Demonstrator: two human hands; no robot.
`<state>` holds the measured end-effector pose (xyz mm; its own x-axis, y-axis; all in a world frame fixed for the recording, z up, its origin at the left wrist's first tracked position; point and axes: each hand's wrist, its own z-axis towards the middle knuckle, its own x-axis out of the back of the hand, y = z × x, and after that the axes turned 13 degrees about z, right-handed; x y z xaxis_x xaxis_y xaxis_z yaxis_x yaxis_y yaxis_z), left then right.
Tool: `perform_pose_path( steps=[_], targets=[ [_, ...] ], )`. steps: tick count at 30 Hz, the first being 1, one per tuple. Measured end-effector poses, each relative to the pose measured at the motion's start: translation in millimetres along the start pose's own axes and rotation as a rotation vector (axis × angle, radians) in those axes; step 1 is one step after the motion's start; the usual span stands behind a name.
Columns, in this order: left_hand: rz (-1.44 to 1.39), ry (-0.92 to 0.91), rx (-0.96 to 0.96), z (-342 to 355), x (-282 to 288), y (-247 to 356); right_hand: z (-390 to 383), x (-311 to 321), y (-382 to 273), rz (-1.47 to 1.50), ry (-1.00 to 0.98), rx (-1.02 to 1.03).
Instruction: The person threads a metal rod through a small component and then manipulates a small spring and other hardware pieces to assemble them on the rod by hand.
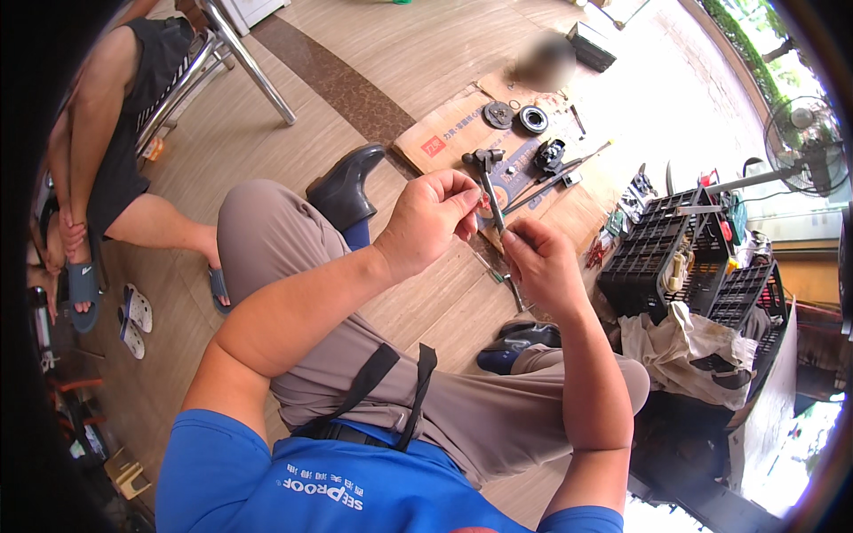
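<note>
My left hand (428,219) is raised over the floor, thumb and fingertips closed on a small reddish piece (484,202) too small to name. Just to its right my right hand (541,265) is closed in a pinch. A hammer (494,197) with a dark double-ended head shows between the hands, its handle running down to the right fingertips. Whether those fingers grip it or it lies behind them, I cannot tell. Beyond, a flat cardboard sheet (435,133) bears a dark round disc (498,115), a black ring-shaped part (533,120) and a black machine part (550,156).
Black plastic crates (653,258) with tools and a whitish cloth (689,351) stand at the right, below a fan (804,147). A black boot (346,185) is on my left foot. Another person's leg (169,218) and a metal chair (253,67) are at the left. A black box (592,47) lies far off.
</note>
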<state>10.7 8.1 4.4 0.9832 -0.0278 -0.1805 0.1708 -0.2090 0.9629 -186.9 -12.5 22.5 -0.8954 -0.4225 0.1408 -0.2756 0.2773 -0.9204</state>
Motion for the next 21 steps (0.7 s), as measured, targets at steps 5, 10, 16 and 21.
perform_pose_path(
  steps=[5,10,16,21],
  targets=[
    [0.109,0.044,-0.002,0.0,-3.8,-0.5,3.6,5.7,4.0,-0.369,0.313,0.414],
    [0.139,0.007,0.001,-0.4,-6.1,-3.9,-3.9,-8.9,-3.3,0.117,0.138,0.418],
    [0.018,-0.056,-0.009,-1.9,-5.5,-7.4,6.1,-24.1,9.0,0.410,-0.103,0.232],
    [0.079,-0.025,0.001,-0.7,-6.1,-5.3,4.5,-12.9,5.9,0.231,-0.019,0.178]
  ],
)
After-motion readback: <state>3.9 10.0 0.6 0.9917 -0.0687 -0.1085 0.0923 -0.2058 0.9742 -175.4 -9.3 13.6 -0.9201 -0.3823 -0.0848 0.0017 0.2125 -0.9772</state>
